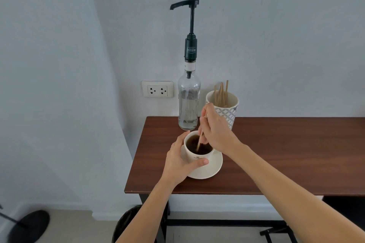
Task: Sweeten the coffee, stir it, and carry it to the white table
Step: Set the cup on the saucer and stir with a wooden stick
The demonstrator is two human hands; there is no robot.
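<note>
A white cup (197, 155) of dark coffee stands on a white saucer (212, 167) near the left end of the brown table (286, 154). My left hand (178, 161) wraps around the cup's left side, thumb across its front. My right hand (214, 128) hovers over the cup and pinches a thin wooden stir stick (199, 142), whose lower end dips into the coffee. Behind the cup stands a clear glass syrup bottle (188, 102) with a tall black pump (190, 25).
A patterned paper cup (227, 108) holding several wooden sticks stands at the wall, right of the bottle. A wall socket (157, 89) sits left of the bottle. A dark bin (128, 223) stands on the floor under the table's left corner. The white table is out of view.
</note>
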